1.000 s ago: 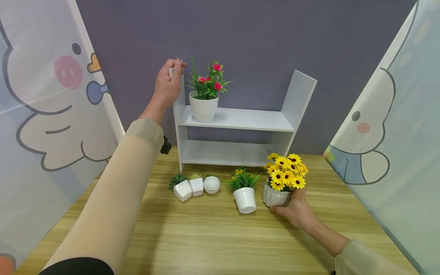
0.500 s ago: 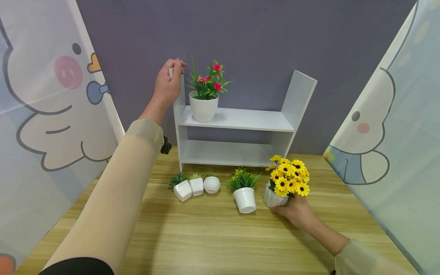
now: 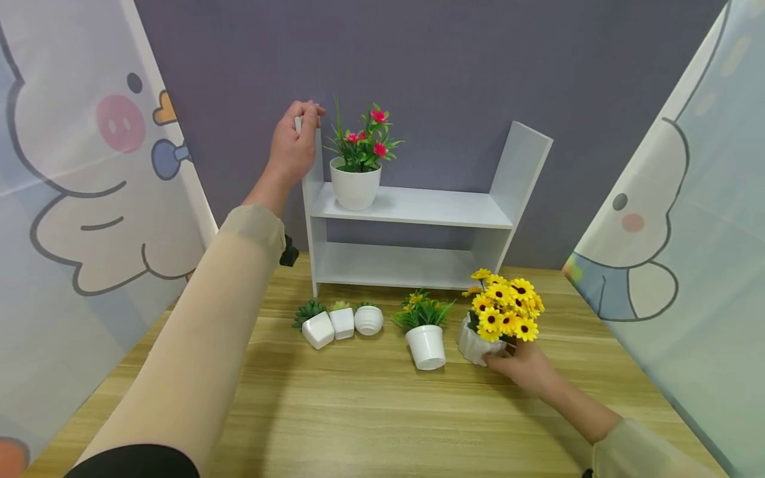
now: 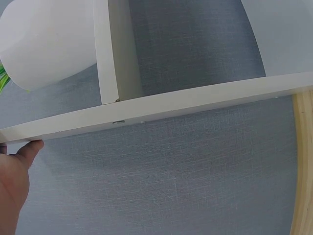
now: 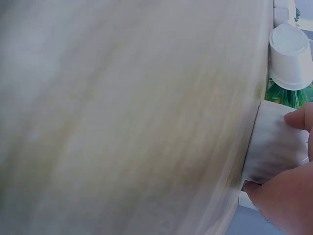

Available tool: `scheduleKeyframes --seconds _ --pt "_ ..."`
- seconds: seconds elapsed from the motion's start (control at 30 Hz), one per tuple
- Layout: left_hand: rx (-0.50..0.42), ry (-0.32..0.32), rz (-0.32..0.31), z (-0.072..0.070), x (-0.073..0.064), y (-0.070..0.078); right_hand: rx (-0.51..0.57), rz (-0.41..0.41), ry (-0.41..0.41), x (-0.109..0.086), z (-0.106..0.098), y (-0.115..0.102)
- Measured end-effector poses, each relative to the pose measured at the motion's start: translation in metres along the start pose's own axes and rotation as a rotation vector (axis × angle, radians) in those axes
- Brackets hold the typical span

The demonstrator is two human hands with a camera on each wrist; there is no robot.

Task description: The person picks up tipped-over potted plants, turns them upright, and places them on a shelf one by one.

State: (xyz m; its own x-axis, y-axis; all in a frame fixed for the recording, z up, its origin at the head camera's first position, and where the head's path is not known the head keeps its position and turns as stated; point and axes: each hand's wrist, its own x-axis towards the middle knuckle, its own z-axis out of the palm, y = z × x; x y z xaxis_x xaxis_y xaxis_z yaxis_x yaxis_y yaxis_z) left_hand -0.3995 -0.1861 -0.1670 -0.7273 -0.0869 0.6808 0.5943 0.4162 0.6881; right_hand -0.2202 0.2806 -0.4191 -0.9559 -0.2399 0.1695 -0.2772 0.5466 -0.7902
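My left hand (image 3: 291, 147) grips the top of the left side panel of a white two-tier shelf (image 3: 412, 207). In the left wrist view the fingers (image 4: 30, 152) lie against the panel's edge. At the right of the table, my right hand (image 3: 528, 369) holds the lower part of a whitish ridged pot (image 3: 475, 344) of yellow artificial flowers (image 3: 502, 307). Thumb and fingers sit on either side of this pot in the right wrist view, where its base is at the table surface. The far side of the pot is hidden.
A white pot with pink flowers (image 3: 355, 189) stands on the upper shelf, at left. A tilted white pot of grassy yellow-flowered greenery (image 3: 426, 348) lies on the table before the shelf. Left of it are three small succulent pots (image 3: 342, 324). Cartoon-printed sheets (image 3: 642, 219) flank both sides.
The yellow flowers have turned and leaned a little rightward with their pot. My right hand has shifted slightly right, its thumb now higher on the pot. The left hand keeps its place on the shelf.
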Motion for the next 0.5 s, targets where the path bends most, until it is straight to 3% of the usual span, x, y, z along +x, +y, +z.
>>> scheduleKeyframes --seconds 0.37,0.5 --pt "-0.01 0.019 0.016 -0.001 0.0 -0.002 -0.023 -0.143 -0.008 0.009 -0.002 0.005" --pt "-0.002 0.008 0.016 0.0 0.001 -0.002 -0.041 -0.146 -0.047 0.01 -0.006 0.009"
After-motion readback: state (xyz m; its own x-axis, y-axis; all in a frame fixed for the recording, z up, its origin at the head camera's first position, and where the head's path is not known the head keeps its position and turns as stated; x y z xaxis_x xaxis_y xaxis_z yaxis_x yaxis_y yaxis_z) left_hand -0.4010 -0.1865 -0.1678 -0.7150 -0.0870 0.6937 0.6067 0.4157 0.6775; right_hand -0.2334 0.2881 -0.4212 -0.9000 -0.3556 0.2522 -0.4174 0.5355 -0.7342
